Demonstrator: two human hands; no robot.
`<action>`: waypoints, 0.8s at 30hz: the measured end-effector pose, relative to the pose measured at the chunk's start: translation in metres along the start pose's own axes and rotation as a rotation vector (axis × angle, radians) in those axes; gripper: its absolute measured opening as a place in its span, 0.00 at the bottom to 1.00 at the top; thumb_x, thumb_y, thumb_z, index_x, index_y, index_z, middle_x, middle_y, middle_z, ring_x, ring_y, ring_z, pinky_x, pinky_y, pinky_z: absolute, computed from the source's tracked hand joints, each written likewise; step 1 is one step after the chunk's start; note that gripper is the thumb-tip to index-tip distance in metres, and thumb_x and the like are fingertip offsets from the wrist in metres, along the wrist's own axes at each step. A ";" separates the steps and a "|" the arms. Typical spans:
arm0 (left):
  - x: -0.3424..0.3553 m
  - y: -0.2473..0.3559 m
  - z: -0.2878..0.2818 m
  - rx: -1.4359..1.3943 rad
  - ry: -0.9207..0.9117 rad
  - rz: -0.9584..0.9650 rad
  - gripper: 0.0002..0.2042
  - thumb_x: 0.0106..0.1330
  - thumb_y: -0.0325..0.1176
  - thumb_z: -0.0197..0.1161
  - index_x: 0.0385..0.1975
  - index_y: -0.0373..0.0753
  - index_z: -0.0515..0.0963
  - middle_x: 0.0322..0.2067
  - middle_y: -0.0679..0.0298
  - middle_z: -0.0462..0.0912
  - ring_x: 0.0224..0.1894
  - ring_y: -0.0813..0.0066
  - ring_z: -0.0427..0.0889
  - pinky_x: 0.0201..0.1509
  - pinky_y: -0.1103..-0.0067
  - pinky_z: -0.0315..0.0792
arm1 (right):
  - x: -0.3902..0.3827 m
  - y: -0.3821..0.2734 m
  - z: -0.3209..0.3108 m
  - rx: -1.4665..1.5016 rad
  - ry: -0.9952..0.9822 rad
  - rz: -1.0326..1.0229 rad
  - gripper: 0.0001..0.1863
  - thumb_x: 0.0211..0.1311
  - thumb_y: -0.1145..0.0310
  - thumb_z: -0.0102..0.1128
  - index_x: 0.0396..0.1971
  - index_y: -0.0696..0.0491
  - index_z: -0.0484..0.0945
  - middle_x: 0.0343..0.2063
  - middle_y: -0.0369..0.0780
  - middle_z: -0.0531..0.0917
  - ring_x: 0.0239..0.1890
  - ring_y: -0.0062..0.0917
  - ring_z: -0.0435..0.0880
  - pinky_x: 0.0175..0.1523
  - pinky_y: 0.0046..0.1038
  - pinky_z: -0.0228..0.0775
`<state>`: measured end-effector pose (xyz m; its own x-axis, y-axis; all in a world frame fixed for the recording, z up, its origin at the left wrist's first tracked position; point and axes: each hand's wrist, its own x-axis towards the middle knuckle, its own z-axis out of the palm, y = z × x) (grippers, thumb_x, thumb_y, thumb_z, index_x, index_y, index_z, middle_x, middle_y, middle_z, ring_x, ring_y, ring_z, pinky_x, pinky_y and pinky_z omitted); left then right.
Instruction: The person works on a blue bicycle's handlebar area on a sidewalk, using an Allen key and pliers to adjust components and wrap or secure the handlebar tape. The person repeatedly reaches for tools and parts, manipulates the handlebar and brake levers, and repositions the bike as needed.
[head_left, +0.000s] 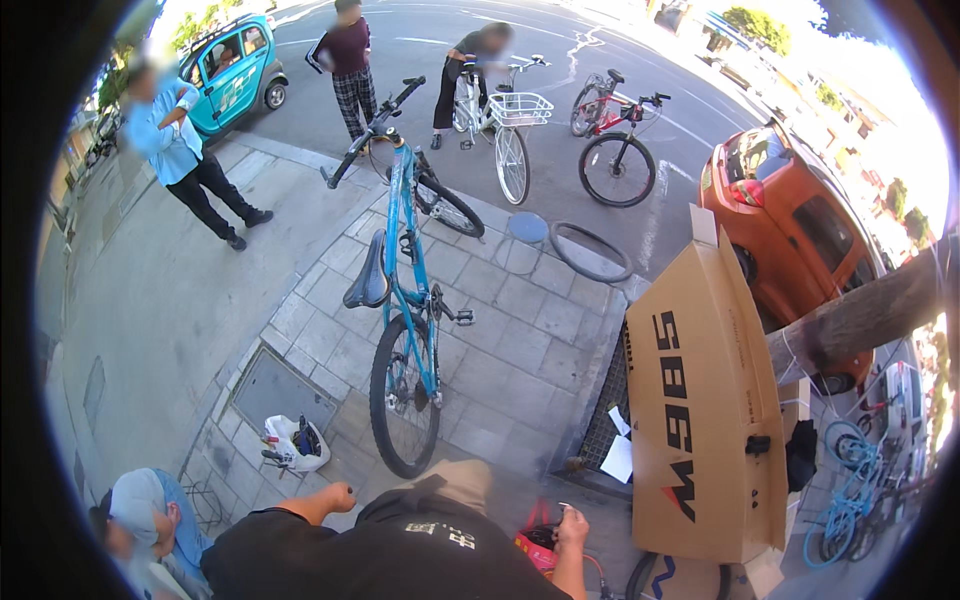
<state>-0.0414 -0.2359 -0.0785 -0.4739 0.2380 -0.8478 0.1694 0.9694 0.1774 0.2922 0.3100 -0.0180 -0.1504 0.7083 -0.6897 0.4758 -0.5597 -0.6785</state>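
Note:
My left hand (335, 497) is closed in front of my black shirt. A small dark bit shows at its end, too small to name. My right hand (571, 526), on the other side, pinches a small thin white thing (564, 507). Beside that hand is a pink-red object (537, 546) with dark contents, partly hidden by my shirt. A teal bicycle (408, 270) stands upright ahead of me on the paving, its rear wheel nearest. Neither hand touches it.
A white bag of tools (298, 443) lies left of the bicycle. A large cardboard box (700, 400) stands right, by a wooden pole (870, 310). A loose tyre (590, 252) lies ahead. One person (165, 120) stands left; another (478, 60) bends over a white bicycle (511, 150).

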 end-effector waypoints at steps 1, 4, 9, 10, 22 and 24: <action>0.005 0.016 0.002 -0.045 -0.005 0.012 0.34 0.65 0.51 0.69 0.66 0.33 0.83 0.64 0.41 0.84 0.68 0.45 0.83 0.72 0.61 0.77 | 0.003 -0.003 0.006 0.003 -0.021 0.019 0.15 0.81 0.57 0.59 0.50 0.53 0.84 0.23 0.35 0.76 0.14 0.21 0.73 0.16 0.28 0.62; 0.028 0.069 -0.010 -0.169 -0.044 0.049 0.36 0.62 0.58 0.73 0.62 0.34 0.86 0.61 0.42 0.87 0.66 0.46 0.84 0.70 0.63 0.78 | 0.012 -0.023 0.013 -0.014 -0.010 0.154 0.15 0.81 0.57 0.59 0.49 0.54 0.83 0.24 0.37 0.77 0.16 0.23 0.73 0.17 0.28 0.62; 0.085 0.136 -0.046 -0.245 -0.015 0.118 0.37 0.60 0.63 0.74 0.57 0.35 0.88 0.58 0.43 0.88 0.63 0.48 0.87 0.69 0.65 0.79 | 0.043 -0.059 0.008 -0.192 -0.046 0.208 0.15 0.77 0.59 0.60 0.47 0.56 0.84 0.25 0.39 0.81 0.18 0.26 0.78 0.21 0.34 0.69; 0.099 0.149 -0.054 -0.239 -0.007 0.069 0.37 0.60 0.62 0.74 0.58 0.35 0.88 0.58 0.43 0.88 0.64 0.48 0.87 0.69 0.65 0.79 | 0.052 -0.074 0.007 -0.278 -0.060 0.183 0.16 0.77 0.59 0.60 0.47 0.58 0.85 0.25 0.40 0.82 0.19 0.26 0.79 0.22 0.34 0.72; 0.251 0.356 -0.318 -0.515 0.265 0.043 0.26 0.70 0.45 0.66 0.60 0.32 0.85 0.56 0.42 0.89 0.61 0.46 0.87 0.69 0.62 0.78 | 0.223 -0.301 0.069 -0.620 0.024 -0.006 0.16 0.74 0.60 0.67 0.37 0.60 0.89 0.18 0.38 0.81 0.17 0.26 0.77 0.21 0.35 0.68; 0.252 0.391 -0.353 -0.632 0.338 0.066 0.25 0.72 0.43 0.66 0.61 0.32 0.84 0.56 0.44 0.89 0.60 0.49 0.88 0.67 0.64 0.79 | 0.304 -0.304 0.066 -0.606 0.017 0.007 0.17 0.77 0.57 0.62 0.47 0.56 0.89 0.25 0.40 0.84 0.19 0.26 0.79 0.23 0.34 0.70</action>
<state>-0.3999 0.2246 -0.0460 -0.7387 0.2037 -0.6426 -0.2770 0.7773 0.5649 0.0449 0.6674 -0.0376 -0.1341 0.7151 -0.6860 0.8865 -0.2229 -0.4056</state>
